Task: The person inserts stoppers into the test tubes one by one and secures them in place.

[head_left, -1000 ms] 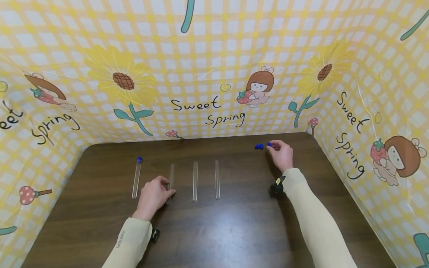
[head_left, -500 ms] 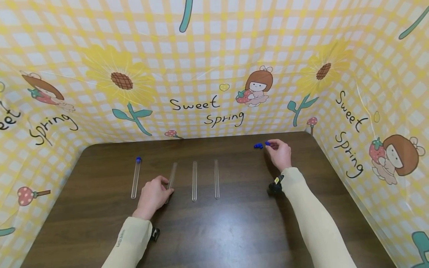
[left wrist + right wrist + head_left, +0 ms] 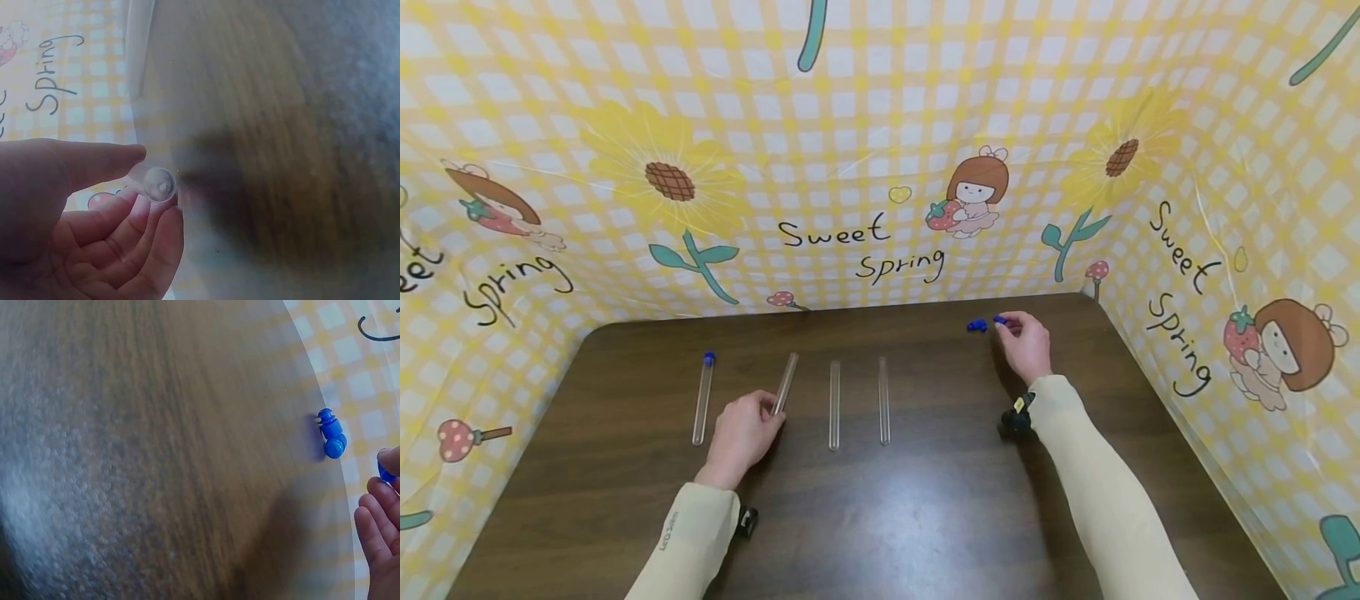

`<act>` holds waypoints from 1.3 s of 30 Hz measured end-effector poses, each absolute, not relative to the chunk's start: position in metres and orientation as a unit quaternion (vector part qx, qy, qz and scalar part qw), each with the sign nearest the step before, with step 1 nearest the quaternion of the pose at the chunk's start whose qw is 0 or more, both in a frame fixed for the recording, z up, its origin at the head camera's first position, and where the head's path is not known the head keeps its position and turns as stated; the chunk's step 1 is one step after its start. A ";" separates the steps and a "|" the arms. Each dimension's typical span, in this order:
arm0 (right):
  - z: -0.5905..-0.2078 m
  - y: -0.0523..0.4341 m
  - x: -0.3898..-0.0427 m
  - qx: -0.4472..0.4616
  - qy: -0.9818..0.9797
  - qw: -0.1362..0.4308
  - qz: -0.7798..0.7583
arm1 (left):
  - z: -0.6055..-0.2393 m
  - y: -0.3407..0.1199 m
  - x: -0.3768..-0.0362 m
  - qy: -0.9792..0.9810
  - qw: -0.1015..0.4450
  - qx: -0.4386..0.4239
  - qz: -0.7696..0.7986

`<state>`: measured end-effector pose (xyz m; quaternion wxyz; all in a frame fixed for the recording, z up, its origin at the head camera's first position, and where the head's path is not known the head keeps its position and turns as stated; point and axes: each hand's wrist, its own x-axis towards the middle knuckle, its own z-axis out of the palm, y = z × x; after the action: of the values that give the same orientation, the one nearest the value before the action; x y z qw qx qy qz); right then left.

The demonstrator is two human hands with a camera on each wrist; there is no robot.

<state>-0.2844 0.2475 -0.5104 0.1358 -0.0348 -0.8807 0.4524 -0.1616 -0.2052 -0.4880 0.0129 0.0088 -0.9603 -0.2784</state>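
Yellow checked cloth walls in a dark wooden table (image 3: 880, 517). The left hand (image 3: 741, 437) pinches a clear, smooth tube (image 3: 785, 383) by its rounded end, tilting it up, open mouth away. The right hand (image 3: 1026, 346) holds a blue stopper (image 3: 999, 319) in a narrow fingertip grip, beside two spare stoppers (image 3: 976, 326).

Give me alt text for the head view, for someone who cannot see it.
On a dark wooden table, the left hand pinches one clear test tube by its near end, tilting it, while the right hand pinches a blue stopper beside loose blue stoppers. Three more tubes lie flat; the leftmost one is stoppered.
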 end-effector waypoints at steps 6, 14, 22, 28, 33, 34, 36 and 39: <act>-0.510 0.247 -0.284 -0.030 -0.881 0.139 0.451 | -0.486 -0.204 -0.163 -0.958 0.020 0.006 -0.287; -0.503 0.241 -0.283 -0.021 -0.875 0.145 0.462 | -0.484 -0.202 -0.167 -0.957 0.018 -0.001 -0.288; -0.495 0.232 -0.283 -0.007 -0.872 0.148 0.466 | -0.483 -0.200 -0.167 -0.954 0.013 0.009 -0.298; -0.490 0.227 -0.282 -0.007 -0.871 0.133 0.473 | -0.482 -0.198 -0.167 -0.951 0.023 0.006 -0.307; -0.489 0.222 -0.282 -0.002 -0.870 0.132 0.476 | -0.481 -0.195 -0.167 -0.948 0.021 0.008 -0.316; -0.490 0.222 -0.282 -0.001 -0.870 0.132 0.475 | -0.481 -0.194 -0.167 -0.948 0.020 0.007 -0.318; -0.490 0.221 -0.282 0.002 -0.872 0.130 0.473 | -0.481 -0.193 -0.168 -0.947 0.022 0.006 -0.320; -0.489 0.219 -0.282 0.007 -0.872 0.128 0.473 | -0.481 -0.192 -0.169 -0.947 0.030 0.003 -0.320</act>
<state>-0.2824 0.2191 -0.4893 0.1284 0.0072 -0.8716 0.4731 -0.1689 -0.1916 -0.4813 0.0295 0.0032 -0.9471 -0.3195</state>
